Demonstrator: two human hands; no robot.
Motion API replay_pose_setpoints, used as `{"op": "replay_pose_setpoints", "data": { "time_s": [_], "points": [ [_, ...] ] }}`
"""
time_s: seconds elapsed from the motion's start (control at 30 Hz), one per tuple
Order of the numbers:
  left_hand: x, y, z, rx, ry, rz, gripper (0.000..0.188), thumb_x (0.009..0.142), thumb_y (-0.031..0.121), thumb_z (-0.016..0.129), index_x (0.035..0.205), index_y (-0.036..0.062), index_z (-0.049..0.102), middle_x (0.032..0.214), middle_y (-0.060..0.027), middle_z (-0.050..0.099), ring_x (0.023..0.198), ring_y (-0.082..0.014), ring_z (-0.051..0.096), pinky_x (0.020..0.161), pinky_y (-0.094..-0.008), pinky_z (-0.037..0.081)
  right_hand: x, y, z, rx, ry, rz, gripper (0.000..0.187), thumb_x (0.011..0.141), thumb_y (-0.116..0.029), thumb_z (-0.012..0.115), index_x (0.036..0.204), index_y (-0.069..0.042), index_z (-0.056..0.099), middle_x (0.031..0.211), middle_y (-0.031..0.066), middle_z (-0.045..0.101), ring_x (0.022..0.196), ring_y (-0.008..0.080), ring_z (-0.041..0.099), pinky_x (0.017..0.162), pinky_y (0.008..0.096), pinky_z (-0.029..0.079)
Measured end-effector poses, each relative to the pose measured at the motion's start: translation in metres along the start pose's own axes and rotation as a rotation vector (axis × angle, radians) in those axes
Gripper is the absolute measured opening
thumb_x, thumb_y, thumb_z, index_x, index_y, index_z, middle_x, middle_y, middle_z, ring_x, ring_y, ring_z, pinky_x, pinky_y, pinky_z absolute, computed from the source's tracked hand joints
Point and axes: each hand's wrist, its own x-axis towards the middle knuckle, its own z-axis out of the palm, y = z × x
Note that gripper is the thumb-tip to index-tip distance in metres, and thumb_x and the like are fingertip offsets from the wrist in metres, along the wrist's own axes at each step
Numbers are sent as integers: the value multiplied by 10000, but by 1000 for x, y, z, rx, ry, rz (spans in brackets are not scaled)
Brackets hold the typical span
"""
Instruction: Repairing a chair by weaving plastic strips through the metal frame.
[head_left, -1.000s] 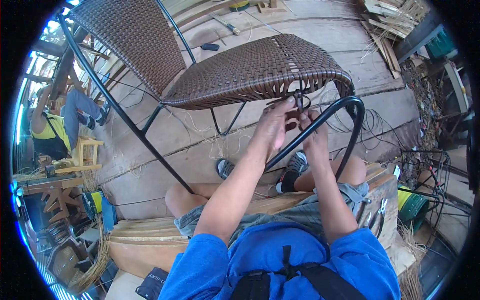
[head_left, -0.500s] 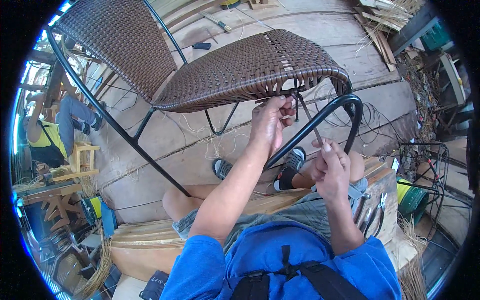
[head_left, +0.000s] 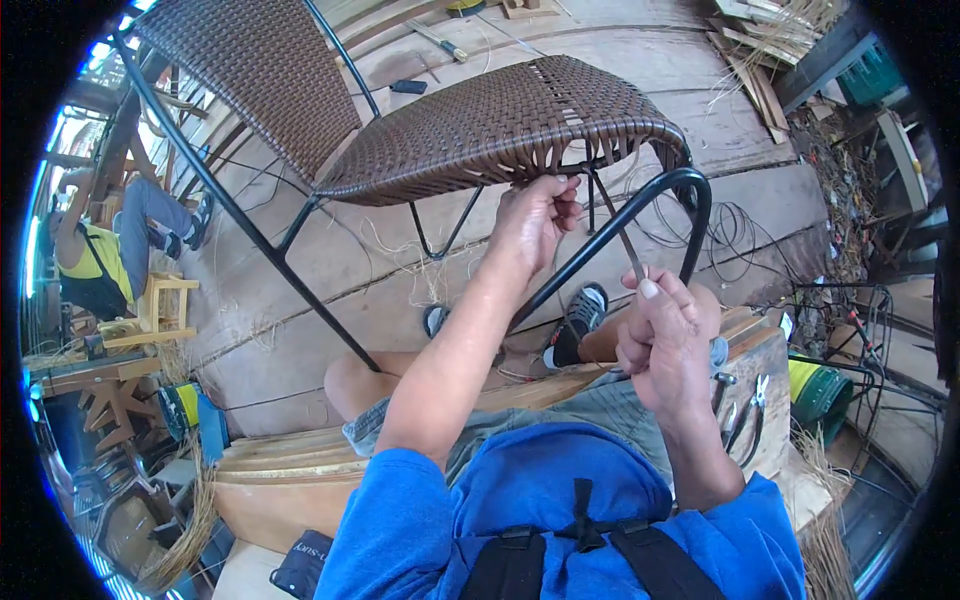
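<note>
A chair with a black tubular metal frame and a brown woven seat [head_left: 480,135] stands in front of me, its woven backrest [head_left: 255,85] at the upper left. My left hand [head_left: 538,222] is closed under the near edge of the seat, beside the gathered strand ends; what its fingers pinch is hidden. A flat brown weaving strip [head_left: 628,240] runs taut from the seat's underside, behind the bent tube [head_left: 610,235], to my right hand [head_left: 665,335]. The thumb and curled fingers of that hand grip its lower end.
Pliers [head_left: 757,405] stick up by the wooden bench on my right. Coiled strips [head_left: 735,235] lie on the plank floor beyond the chair. A brush [head_left: 440,42] and a dark object [head_left: 408,87] lie farther off. Another person [head_left: 100,255] is at the far left, near a small wooden stool [head_left: 165,305].
The chair's near end appears slightly higher and farther left in view. My right hand still holds the strip, and my left hand stays at the seat edge with its fingers more curled.
</note>
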Motion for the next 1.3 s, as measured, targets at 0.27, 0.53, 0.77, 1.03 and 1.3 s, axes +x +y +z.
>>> {"op": "replay_pose_setpoints", "data": {
  "time_s": [0.27,0.53,0.77,1.03,1.3],
  "points": [
    [-36,8,4,1278,-50,843,323,834,143,514,1138,45,469,649,-241,572,636,-378,595,585,-434,460,-2,2,4,-62,-13,23,197,873,-210,520,946,-28,503,496,-61,310,366,37,254,337,206,187],
    [-3,11,17,1626,-10,738,222,861,210,462,975,20,453,656,-272,551,696,-442,563,608,-491,423,1,18,10,-211,-17,-20,192,911,-175,427,959,-5,501,512,-56,300,367,31,247,333,193,179],
    [5,8,10,1521,23,808,170,861,207,477,890,45,518,631,-185,579,630,-349,597,583,-427,454,-4,17,19,-503,40,-134,199,910,-178,429,900,0,517,481,-46,345,359,39,273,327,204,197],
    [2,6,12,1520,15,799,232,875,275,464,913,57,533,726,-212,606,729,-376,601,645,-471,462,-17,6,23,-668,63,-197,240,871,-161,410,802,18,555,507,33,411,474,97,390,448,280,341],
    [-35,16,8,1630,15,1197,308,788,232,584,1058,96,524,640,-115,581,584,-282,604,514,-381,484,-23,16,17,-583,-45,-256,195,920,-127,402,1001,0,524,555,-72,346,444,15,297,390,175,225]
  ]
}}
